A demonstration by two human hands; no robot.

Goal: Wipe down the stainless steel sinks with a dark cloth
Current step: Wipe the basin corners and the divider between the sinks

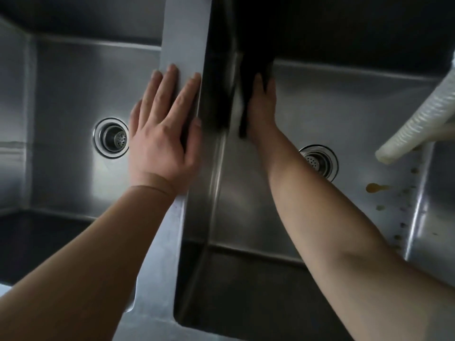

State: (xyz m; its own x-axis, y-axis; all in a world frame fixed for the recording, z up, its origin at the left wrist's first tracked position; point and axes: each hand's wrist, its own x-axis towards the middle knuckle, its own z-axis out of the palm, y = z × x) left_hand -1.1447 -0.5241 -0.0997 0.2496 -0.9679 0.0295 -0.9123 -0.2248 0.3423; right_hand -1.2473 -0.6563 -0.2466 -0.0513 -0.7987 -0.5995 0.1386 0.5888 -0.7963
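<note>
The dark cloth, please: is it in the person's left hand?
No, the right hand holds the dark cloth in the right sink; the left hand rests flat on the divider.

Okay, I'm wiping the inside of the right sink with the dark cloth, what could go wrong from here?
1. The corrugated hose hangs over the right sink; it may drip onto wiped steel.
2. The orange spots sit far from the dark cloth in the right hand and could be missed.
3. The left hand braces flat on the divider; it might slip if wet.
</note>
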